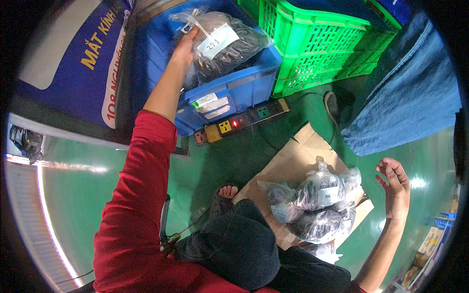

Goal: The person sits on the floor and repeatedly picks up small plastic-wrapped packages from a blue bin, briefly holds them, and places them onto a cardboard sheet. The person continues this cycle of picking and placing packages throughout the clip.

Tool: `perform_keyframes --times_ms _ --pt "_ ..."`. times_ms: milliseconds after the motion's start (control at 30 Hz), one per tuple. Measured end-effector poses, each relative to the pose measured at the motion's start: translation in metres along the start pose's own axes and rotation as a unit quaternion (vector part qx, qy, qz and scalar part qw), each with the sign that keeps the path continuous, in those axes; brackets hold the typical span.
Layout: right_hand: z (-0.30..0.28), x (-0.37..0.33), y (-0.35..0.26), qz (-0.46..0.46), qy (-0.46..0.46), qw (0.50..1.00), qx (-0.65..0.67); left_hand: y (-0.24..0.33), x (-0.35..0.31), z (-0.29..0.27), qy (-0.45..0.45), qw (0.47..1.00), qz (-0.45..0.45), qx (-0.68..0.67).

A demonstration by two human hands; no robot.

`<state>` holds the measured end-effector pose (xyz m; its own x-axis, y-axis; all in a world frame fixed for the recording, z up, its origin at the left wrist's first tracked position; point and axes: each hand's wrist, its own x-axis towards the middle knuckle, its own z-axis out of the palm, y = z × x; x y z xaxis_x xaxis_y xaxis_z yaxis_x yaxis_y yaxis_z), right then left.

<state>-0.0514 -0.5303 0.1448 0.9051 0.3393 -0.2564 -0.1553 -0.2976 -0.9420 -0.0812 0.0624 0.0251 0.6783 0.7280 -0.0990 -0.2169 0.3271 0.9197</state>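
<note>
My left hand is closed on the tied neck of a clear plastic bag full of dark pieces, with a white paper label on its side. The bag sits at the top of a blue plastic bin; whether it rests on something inside is hidden. My right hand is raised over the floor at the right, fingers loosely bent and apart, holding nothing. Left of it, several similar labelled bags of dark pieces are heaped on a flattened cardboard sheet.
A green slatted crate stands right of the bin. Along the bin's foot lies a power strip with a lit red switch and cables. At the upper right are a person's blue-clothed leg and shoe. A blue printed panel rises at left.
</note>
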Motion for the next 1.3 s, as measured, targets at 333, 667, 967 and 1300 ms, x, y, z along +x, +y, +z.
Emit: perform_keyframes --times_ms 333,667,967,1300 --pt "-0.031 0.011 0.034 0.028 0.016 0.999 0.030 -0.012 0.004 -0.018 -0.003 0.995 0.004 0.095" --pt "-0.045 0.016 0.060 0.055 0.048 0.997 -0.019 -0.038 0.024 -0.035 -0.059 0.953 -0.150 0.257" --pt "-0.037 0.043 0.138 -0.010 -0.077 0.988 -0.136 -0.029 0.037 -0.022 -0.097 0.754 0.077 0.645" --pt "0.001 0.095 0.250 0.043 -0.218 0.824 -0.521 -0.180 -0.233 0.139 -0.342 0.836 0.131 0.407"
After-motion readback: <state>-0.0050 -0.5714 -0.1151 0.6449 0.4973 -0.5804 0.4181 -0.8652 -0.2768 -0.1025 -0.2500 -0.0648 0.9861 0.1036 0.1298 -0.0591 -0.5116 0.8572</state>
